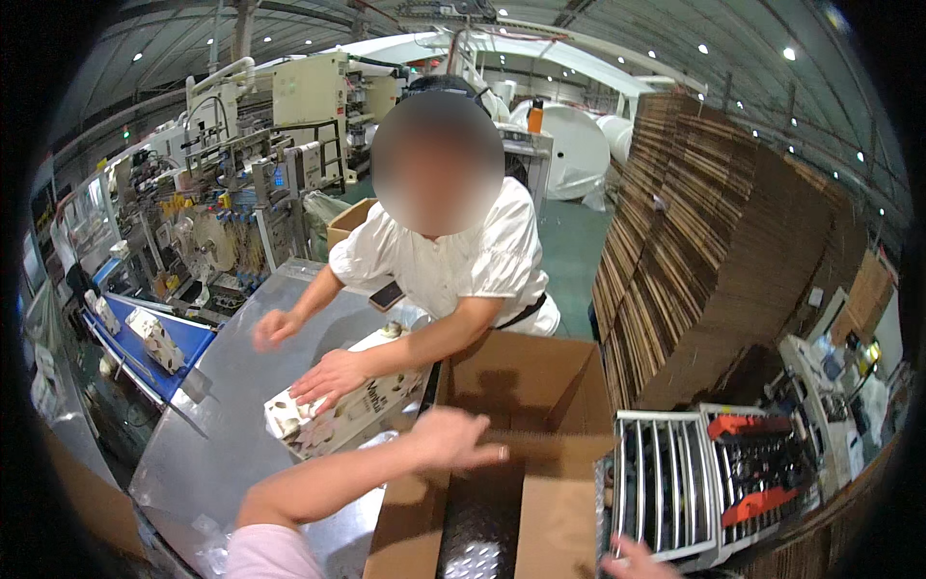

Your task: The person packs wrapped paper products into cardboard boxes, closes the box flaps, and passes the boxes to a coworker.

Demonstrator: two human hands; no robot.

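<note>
An open cardboard box [555, 511] stands in front of me. My left hand [453, 439] hovers over its left side, fingers apart and holding nothing. At the lower edge, beside the box's right side, my right hand [637, 560] is partly cut off; the visible fingers look apart. Across from me a person in a white shirt rests one hand [333, 378] on a pack [352, 410] with a floral print, lying on the metal table [217, 425]. Their other hand [277, 328] is raised over the table. Something shiny and dark shows inside the box, too unclear to name.
A blue conveyor [193, 338] at the left carries printed packs [154, 340]. Machinery [217, 232] stands behind it. Tall stacks of flat cardboard [694, 251] rise at the right, near a metal rack [666, 473] with red parts. A phone [387, 296] lies by the person.
</note>
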